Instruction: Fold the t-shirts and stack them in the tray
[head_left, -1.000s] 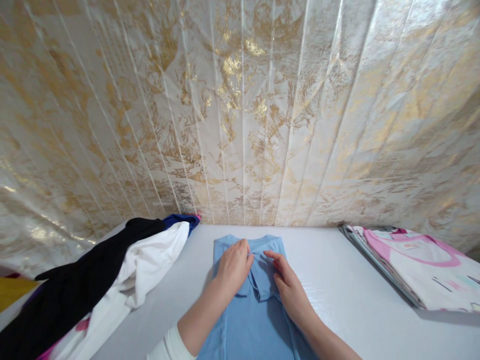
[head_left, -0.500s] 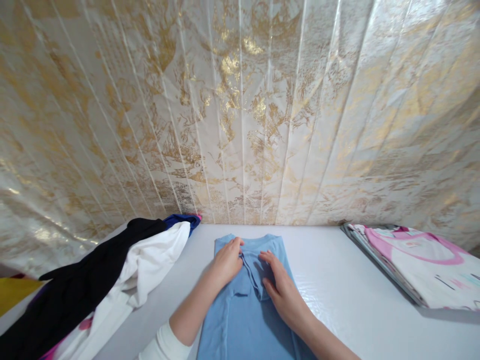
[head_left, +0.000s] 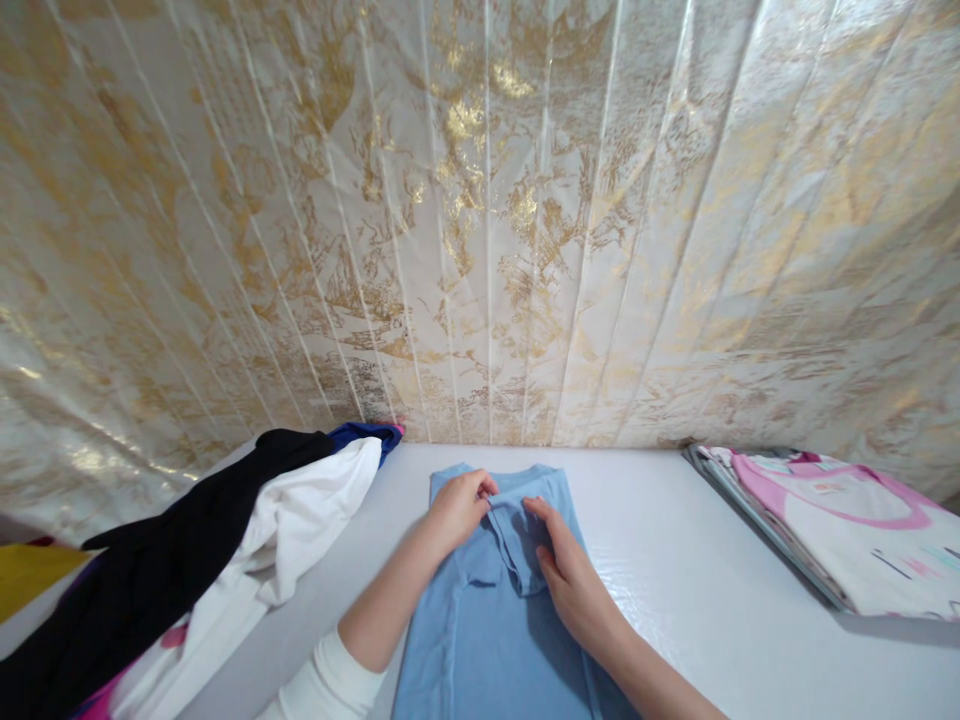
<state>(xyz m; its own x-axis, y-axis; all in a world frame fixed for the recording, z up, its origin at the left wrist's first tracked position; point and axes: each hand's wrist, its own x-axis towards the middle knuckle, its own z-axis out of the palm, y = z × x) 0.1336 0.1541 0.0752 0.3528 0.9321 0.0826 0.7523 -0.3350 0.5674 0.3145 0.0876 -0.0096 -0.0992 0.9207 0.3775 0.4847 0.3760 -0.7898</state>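
Observation:
A light blue shirt [head_left: 502, 650] lies on the white table with its side edges folded in and its sleeves laid over the middle near the neckline. My left hand [head_left: 459, 510] pinches a fold of the blue cloth just below the collar, fingertips closed on it. On the right of the overlapping sleeve [head_left: 516, 535], my right hand [head_left: 571, 570] rests with thumb and forefinger apart, the fingertips at the cloth. The other fingers of the right hand are mostly hidden beneath it.
Rumpled clothes lie at the left: a black garment [head_left: 195, 530], a white one [head_left: 300, 520] and a yellow one [head_left: 34, 580]. A folded stack with a pink-necked white shirt [head_left: 862, 540] on top sits at the right. Behind the table [head_left: 675, 620] hangs a gold-patterned curtain [head_left: 487, 250].
My left hand has moved slightly right and its fingertips have closed on the cloth. My right hand has shifted a little right. The sleeve fold has moved slightly right.

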